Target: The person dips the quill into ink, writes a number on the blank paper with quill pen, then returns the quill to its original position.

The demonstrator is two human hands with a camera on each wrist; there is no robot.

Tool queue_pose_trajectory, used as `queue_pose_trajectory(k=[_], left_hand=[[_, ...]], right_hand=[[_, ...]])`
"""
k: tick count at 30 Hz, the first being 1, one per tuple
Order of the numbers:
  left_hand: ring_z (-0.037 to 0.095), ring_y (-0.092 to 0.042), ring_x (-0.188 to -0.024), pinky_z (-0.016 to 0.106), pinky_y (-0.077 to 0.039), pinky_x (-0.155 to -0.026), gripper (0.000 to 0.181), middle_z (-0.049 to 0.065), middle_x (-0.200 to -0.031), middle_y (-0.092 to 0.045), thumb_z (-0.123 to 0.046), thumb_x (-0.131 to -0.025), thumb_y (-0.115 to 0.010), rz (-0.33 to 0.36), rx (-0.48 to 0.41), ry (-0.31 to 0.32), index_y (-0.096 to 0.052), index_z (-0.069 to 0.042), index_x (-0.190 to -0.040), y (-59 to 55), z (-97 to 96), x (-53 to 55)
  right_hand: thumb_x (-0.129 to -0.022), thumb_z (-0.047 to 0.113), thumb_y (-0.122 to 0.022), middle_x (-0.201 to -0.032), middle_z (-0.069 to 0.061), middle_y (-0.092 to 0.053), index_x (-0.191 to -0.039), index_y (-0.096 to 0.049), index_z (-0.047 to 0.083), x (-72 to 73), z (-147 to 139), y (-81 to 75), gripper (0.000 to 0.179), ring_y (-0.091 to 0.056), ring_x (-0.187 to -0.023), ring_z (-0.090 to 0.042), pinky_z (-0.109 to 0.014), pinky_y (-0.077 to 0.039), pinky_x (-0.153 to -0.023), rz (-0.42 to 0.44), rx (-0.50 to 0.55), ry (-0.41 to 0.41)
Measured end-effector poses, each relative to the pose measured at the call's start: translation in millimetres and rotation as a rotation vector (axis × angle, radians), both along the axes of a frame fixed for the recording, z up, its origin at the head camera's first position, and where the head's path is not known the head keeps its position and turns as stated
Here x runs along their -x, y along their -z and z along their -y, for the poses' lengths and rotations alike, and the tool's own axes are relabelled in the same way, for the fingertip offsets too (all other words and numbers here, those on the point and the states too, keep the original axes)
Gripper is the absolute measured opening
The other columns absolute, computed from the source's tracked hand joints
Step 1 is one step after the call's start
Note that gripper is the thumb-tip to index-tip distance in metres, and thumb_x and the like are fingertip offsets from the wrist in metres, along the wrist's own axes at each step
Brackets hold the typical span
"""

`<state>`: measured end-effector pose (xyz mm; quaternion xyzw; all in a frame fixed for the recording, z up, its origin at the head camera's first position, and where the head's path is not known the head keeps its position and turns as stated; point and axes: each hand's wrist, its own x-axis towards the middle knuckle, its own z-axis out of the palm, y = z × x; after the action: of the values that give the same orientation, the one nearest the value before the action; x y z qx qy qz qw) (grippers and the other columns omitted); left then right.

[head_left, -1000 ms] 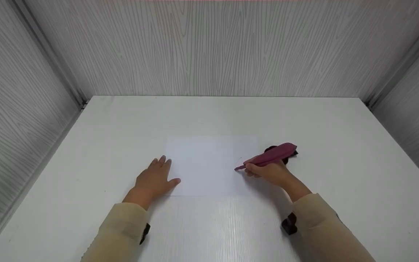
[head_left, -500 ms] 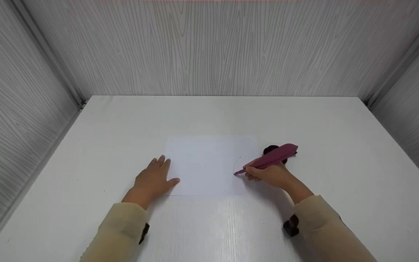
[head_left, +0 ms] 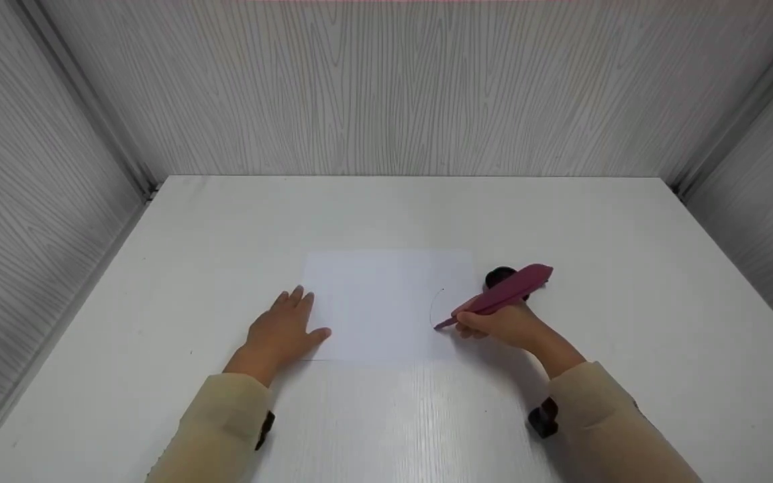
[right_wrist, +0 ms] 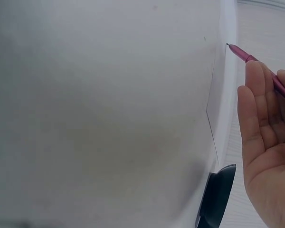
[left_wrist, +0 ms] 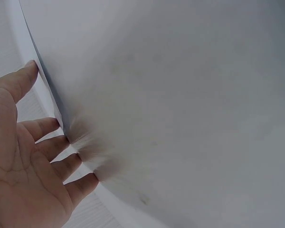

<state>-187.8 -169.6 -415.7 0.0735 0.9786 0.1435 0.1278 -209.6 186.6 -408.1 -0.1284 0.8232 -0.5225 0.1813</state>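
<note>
A plain white sheet of paper (head_left: pixel 366 302) lies flat on the white table. My left hand (head_left: pixel 281 335) rests with spread fingers on its left edge; the left wrist view shows the fingertips and thumb along that edge. In my right hand (head_left: pixel 507 323) I hold a maroon feather-shaped pen (head_left: pixel 514 285), pinched near its tip and slanting up to the right. The pen's tip meets the paper's right part, at the lower end of a thin curved line (head_left: pixel 431 307). In the right wrist view the slim pen barrel (right_wrist: pixel 242 53) points down at the paper.
Just behind the right hand stands a round black object (head_left: pixel 498 275), partly hidden by the pen. Dark wrist devices (head_left: pixel 543 419) show under both light sleeves. Grey wood-grain panels (head_left: pixel 386 87) close off the table's back and both sides.
The pen tip has moved toward me, then slightly right, and the thin curved line on the paper has grown longer. My left hand has stayed in place.
</note>
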Motion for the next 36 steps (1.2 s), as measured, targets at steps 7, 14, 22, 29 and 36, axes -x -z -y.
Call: queue_pose_trajectory(k=[7, 14, 22, 29, 36], left_hand=[[0.04, -0.013, -0.141, 0.053, -0.019, -0.11, 0.074, 0.023, -0.154, -0.018, -0.039, -0.095, -0.056, -0.001, -0.003, -0.003, -0.026, 0.004, -0.148, -0.5, -0.1, -0.2], [0.04, -0.013, -0.141, 0.054, -0.02, -0.109, 0.074, 0.023, -0.154, -0.017, -0.037, -0.095, -0.057, 0.01, -0.006, -0.008, -0.026, 0.004, -0.148, -2.3, -0.1, -0.8], [0.041, -0.013, -0.141, 0.053, -0.02, -0.11, 0.075, 0.024, -0.154, -0.017, -0.039, -0.095, -0.057, -0.003, -0.013, 0.003, -0.026, 0.004, -0.147, 2.2, 1.6, 0.8], [0.04, -0.012, -0.141, 0.054, -0.02, -0.11, 0.075, 0.023, -0.154, -0.016, -0.039, -0.095, -0.057, -0.003, -0.016, -0.004, -0.026, 0.004, -0.148, 3.8, 2.0, 1.2], [0.041, -0.013, -0.141, 0.054, -0.02, -0.11, 0.075, 0.023, -0.154, -0.017, -0.039, -0.095, -0.057, -0.011, -0.007, -0.003, -0.027, 0.004, -0.147, 2.2, 1.1, 0.0]], right_hand=[[-0.089, 0.023, -0.069, -0.091, -0.012, -0.071, -0.103, -0.069, -0.002, -1.9, -4, -0.2, 0.029, -0.069, -0.084, -0.022, -0.035, -0.055, -0.077, 0.031, -0.006, 0.015], [-0.089, 0.022, -0.069, -0.089, -0.012, -0.071, -0.101, -0.069, -0.003, -1.5, -8, -0.6, 0.028, -0.07, -0.083, -0.023, -0.035, -0.055, -0.076, 0.028, -0.022, 0.021], [-0.089, 0.017, -0.067, -0.085, -0.011, -0.071, -0.099, -0.07, -0.003, 1.2, -14, 1.3, 0.023, -0.07, -0.078, -0.02, -0.033, -0.056, -0.072, -0.004, -0.028, 0.027], [-0.09, 0.014, -0.066, -0.082, -0.011, -0.071, -0.098, -0.07, -0.004, 1.9, -17, 1.2, 0.02, -0.07, -0.075, -0.019, -0.031, -0.056, -0.07, -0.023, -0.033, 0.057], [-0.089, 0.012, -0.066, -0.083, -0.011, -0.07, -0.098, -0.069, -0.004, 3.7, -20, 1.1, 0.019, -0.07, -0.075, -0.021, -0.033, -0.056, -0.071, -0.022, -0.034, 0.099]])
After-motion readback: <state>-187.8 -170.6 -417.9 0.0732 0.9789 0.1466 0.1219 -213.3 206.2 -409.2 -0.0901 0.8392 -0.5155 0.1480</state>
